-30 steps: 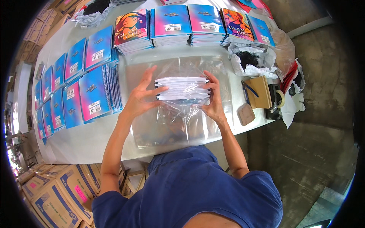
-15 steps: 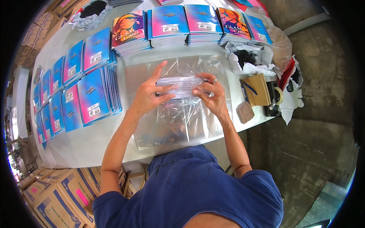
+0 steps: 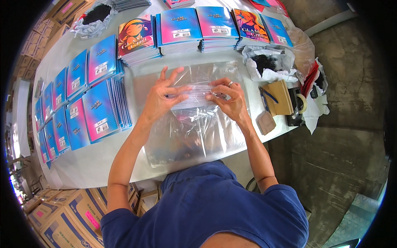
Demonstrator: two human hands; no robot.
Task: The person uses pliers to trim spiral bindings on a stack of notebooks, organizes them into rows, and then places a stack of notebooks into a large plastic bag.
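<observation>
In the middle of the table a whitish layered bundle (image 3: 196,96), its layers looking like page edges, is covered by clear plastic film (image 3: 197,120). My left hand (image 3: 159,99) pinches the film at the bundle's left end with thumb and index finger; its other fingers point up. At the opposite end, my right hand (image 3: 232,99), with a ring on one finger, pinches film between thumb and fingers. Both hands are level with each other. Beneath them lies a pile of flat clear plastic sheets (image 3: 169,151). Glare and folds hide what the bundle is.
Stacked spiral notebooks (image 3: 99,109) line the left, and more notebook stacks (image 3: 180,27) stand along the back. To the right are a paper-lined holder with black strands (image 3: 264,63), pliers (image 3: 269,96), a wooden block (image 3: 281,97), a brown block (image 3: 266,122) and a tape roll (image 3: 302,103). Cardboard boxes (image 3: 68,223) sit lower left.
My left thumb and index finger have closed in on the film at the bundle's left end. The right hand keeps its pinch, a little lower and further left. The view has shifted slightly.
</observation>
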